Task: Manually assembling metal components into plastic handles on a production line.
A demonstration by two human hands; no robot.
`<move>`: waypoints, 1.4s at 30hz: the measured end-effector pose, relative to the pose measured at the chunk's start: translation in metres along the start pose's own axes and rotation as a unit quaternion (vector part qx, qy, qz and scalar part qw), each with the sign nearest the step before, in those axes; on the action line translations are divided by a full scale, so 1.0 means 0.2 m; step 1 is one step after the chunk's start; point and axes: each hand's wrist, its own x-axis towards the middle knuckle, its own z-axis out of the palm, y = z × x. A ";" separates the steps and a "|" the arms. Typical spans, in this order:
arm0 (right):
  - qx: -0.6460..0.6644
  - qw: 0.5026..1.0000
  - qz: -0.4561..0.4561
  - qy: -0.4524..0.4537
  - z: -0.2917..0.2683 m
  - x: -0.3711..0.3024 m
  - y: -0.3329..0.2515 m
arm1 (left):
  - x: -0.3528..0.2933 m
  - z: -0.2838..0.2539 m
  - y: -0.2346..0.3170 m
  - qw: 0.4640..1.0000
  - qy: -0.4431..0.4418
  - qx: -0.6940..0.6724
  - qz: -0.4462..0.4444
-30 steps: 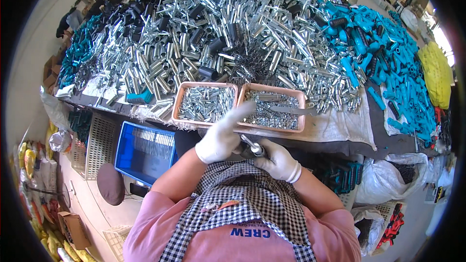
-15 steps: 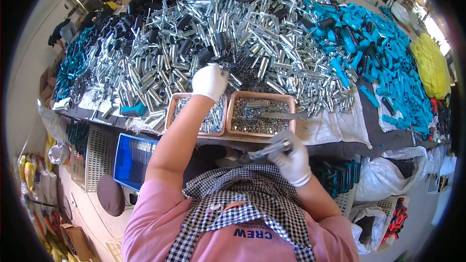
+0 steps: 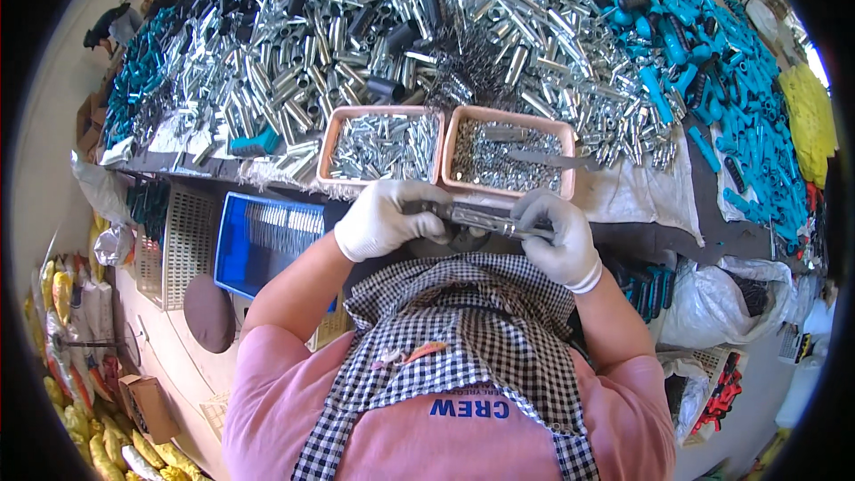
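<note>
A long silver metal tool part (image 3: 488, 219) lies level between my two hands, in front of the two trays. My left hand (image 3: 387, 221), in a white glove with grey fingers, is closed in a pinch at its left end. Whether those fingers also hold something small is hidden. At the other end, my right hand (image 3: 559, 239), gloved alike, has its fingers wrapped round the part. Just beyond the hands stand a pink tray (image 3: 328, 147) of small metal pins and a second pink tray (image 3: 570, 160) of tiny metal pieces, with a flat metal strip (image 3: 548, 158) across it.
Silver metal tubes (image 3: 312, 62) are heaped over the table, with dark springs (image 3: 472, 71) in their midst. Teal handles (image 3: 704, 80) pile up at the right. Below the table edge at left sits a blue bin (image 3: 233, 254) of thin metal pieces. White sacks (image 3: 712, 307) stand low at right.
My left hand has come back from the heap near the springs to the metal tool part. My right hand has raised the part toward the trays. The view has tilted downward.
</note>
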 end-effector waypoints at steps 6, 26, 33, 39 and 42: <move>-0.129 0.982 -0.129 -0.052 0.12 0.00 -0.06 | -0.05 0.13 0.00 0.927 -0.033 0.348 0.135; -0.073 0.961 0.232 -0.133 0.45 0.04 0.09 | -0.34 -0.48 -0.92 0.880 0.458 0.096 -0.080; -0.018 0.937 0.310 -0.161 0.54 0.16 0.10 | -0.74 -1.18 -1.99 0.655 0.576 0.294 -0.391; -0.032 0.932 0.333 -0.138 0.56 0.19 0.12 | -0.45 -1.33 -2.04 0.718 0.476 0.339 -0.378; -0.043 0.937 0.315 -0.146 0.56 0.18 0.12 | -0.47 -1.44 -2.15 0.721 0.440 0.372 -0.385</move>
